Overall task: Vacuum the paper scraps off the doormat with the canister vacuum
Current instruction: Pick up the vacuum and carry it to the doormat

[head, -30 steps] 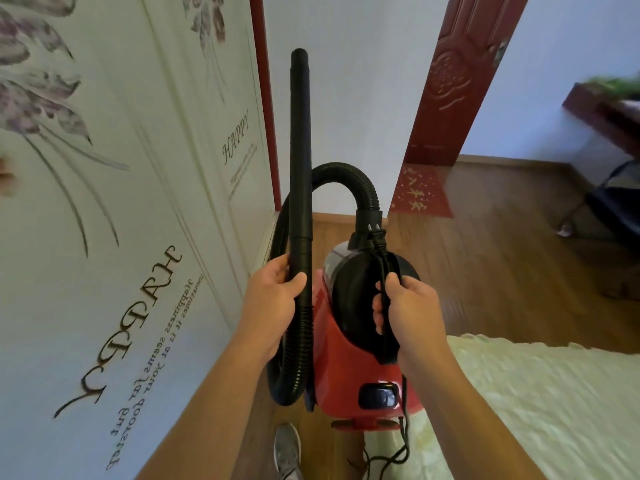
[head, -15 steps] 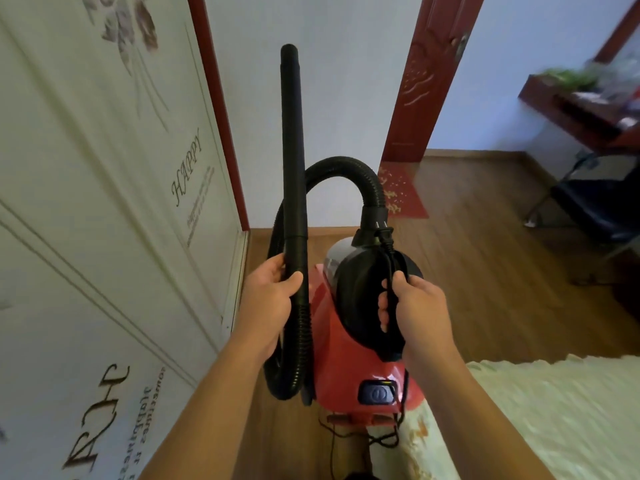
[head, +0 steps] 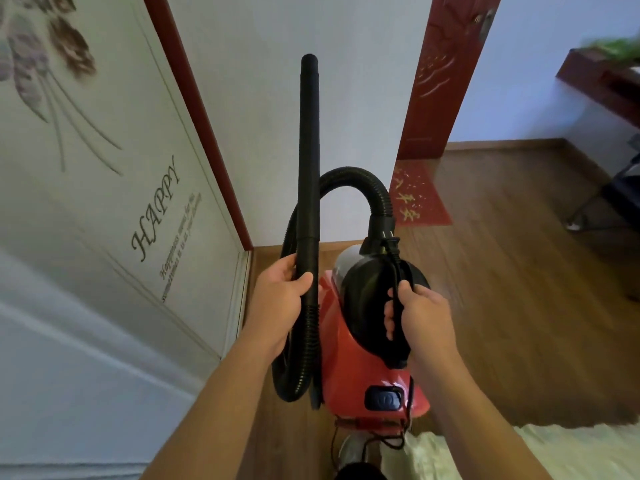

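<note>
I carry a red and black canister vacuum (head: 349, 355) off the floor in front of me. My right hand (head: 420, 317) grips its black carry handle together with the power cord. My left hand (head: 278, 296) is closed around the black rigid tube (head: 309, 150), which points straight up. The ribbed black hose (head: 349, 181) arches from the vacuum's front and loops down below my left hand. A red doormat (head: 419, 199) with gold characters lies on the wood floor ahead, by the red door. No scraps are distinguishable on it from here.
A white sliding panel (head: 104, 220) printed with "HAPPY" runs close along my left. A red door (head: 446, 74) stands ahead. A cream bedspread (head: 571, 452) is at lower right, and a dark shelf (head: 602, 81) and chair (head: 623, 192) sit at far right. My shoe (head: 351, 452) and dangling cord show below.
I have walked forward with the vacuum; the doormat and door look nearer, and the bedspread has slid lower in view. Both hands keep the same grips.
</note>
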